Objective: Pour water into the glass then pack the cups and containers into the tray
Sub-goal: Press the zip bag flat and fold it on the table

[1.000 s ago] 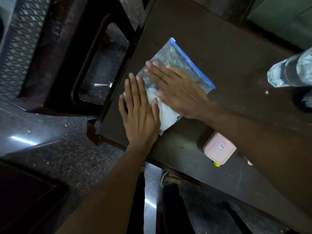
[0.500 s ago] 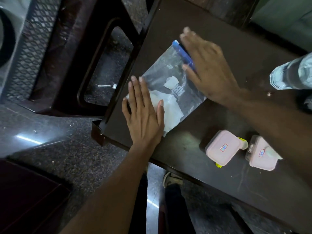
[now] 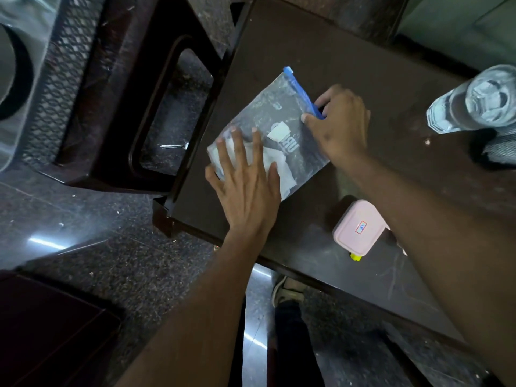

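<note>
Left hand (image 3: 247, 188): flat, fingers spread wide, pressing down the near corner of the clear zip bag (image 3: 275, 127).
Right hand (image 3: 339, 122): thumb and fingers pinched on the bag's blue zip strip (image 3: 301, 92), at its right end.
Bag: lies flat on the dark worktop (image 3: 321, 48), near the left edge, white contents inside.
Pink container (image 3: 358, 226): lid on, near the front edge, partly under the right forearm.
Glass (image 3: 474, 100): far right, seemingly holding water, though glare blurs it.
</note>
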The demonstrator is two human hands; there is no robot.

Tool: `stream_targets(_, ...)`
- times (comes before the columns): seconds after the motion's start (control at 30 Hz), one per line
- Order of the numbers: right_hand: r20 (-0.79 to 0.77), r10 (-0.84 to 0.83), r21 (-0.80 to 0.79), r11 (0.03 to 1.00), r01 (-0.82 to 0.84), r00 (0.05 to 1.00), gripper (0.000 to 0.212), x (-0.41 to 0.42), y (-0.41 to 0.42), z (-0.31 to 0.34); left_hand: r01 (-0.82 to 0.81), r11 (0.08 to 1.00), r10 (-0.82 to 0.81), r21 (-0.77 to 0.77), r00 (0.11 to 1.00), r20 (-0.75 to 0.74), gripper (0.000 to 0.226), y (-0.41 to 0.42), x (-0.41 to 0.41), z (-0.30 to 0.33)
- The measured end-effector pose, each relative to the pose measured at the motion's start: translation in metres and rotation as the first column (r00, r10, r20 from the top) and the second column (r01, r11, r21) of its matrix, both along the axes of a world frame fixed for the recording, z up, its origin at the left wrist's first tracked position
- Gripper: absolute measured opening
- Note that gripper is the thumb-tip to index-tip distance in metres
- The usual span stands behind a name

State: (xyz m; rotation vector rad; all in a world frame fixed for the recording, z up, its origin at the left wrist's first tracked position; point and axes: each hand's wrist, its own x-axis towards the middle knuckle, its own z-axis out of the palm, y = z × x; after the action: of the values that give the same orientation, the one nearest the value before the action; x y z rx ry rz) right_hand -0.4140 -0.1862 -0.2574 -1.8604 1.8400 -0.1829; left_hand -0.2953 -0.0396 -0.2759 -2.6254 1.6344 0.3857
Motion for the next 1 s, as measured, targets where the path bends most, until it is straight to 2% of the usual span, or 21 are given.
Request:
stream_targets(0.1, 0.044, -0.01, 0.105, 0.994, 0.006, 0.999, 0.023, 0.002, -0.008, 0.008, -0.006, 1.0, 0.006, 0.014, 1.0, 0.008, 0.063, 0.007, -0.003, 0.007)
stream_targets(0.17, 0.065, 0.03, 0.113, 0.993, -0.037, 0.997, 0.018, 0.004, -0.011, 0.014, -0.028, 1.0, 0.028, 0.003, 1.0, 0.011, 0.062, 0.008, -0.003, 0.011)
stream_targets(0.27, 0.058, 0.165, 0.0, 0.986, -0.166, 0.985, 0.013, 0.008, -0.004, 0.026, 0.007, 0.998, -0.005, -0.066, 1.0, 0.02, 0.06, 0.005, -0.005, 0.015)
stream_targets(0.4, 0.03, 0.323, -0.114, 0.941, -0.317, 0.946, 0.023, 0.017, 0.017, 0.038, 0.211, 0.973, -0.216, -0.093, 0.976, -0.038, 0.06, -0.003, -0.01, 0.013)
stream_targets(0.47, 0.006, 0.385, -0.137, 0.915, -0.38, 0.923, 0.028, 0.021, 0.03, 0.039, 0.23, 0.97, -0.237, -0.08, 0.968, -0.08, 0.06, -0.006, -0.01, 0.012)
stream_targets(0.57, -0.013, 0.473, -0.14, 0.872, -0.47, 0.881, 0.031, 0.025, 0.05, 0.035, 0.177, 0.977, -0.196, -0.121, 0.967, -0.163, 0.049, -0.007, -0.007, 0.011)
stream_targets(0.63, -0.015, 0.484, -0.127, 0.867, -0.482, 0.875, 0.036, 0.024, 0.059, 0.029, 0.11, 0.972, -0.17, -0.206, 0.938, -0.301, 0.042, -0.006, -0.002, 0.011)
stream_targets(0.7, -0.036, 0.48, -0.105, 0.87, -0.481, 0.876, 0.044, 0.022, 0.064, 0.021, -0.029, 0.954, -0.13, -0.298, 0.855, -0.502, 0.041, -0.003, 0.004, 0.01)
stream_targets(0.77, -0.035, 0.48, -0.083, 0.873, -0.481, 0.877, 0.049, 0.02, 0.07, 0.013, -0.197, 0.919, -0.069, -0.343, 0.773, -0.63, 0.041, 0.003, 0.009, 0.012)
stream_targets(0.9, -0.052, 0.48, -0.059, 0.874, -0.482, 0.876, 0.051, 0.019, 0.081, 0.006, -0.342, 0.86, -0.013, -0.379, 0.728, -0.685, 0.027, 0.01, 0.02, 0.013)
stream_targets(1.0, -0.043, 0.471, -0.054, 0.879, -0.473, 0.881, 0.048, 0.017, 0.087, 0.001, -0.354, 0.833, -0.006, -0.425, 0.763, -0.647, 0.022, 0.009, 0.03, 0.016)
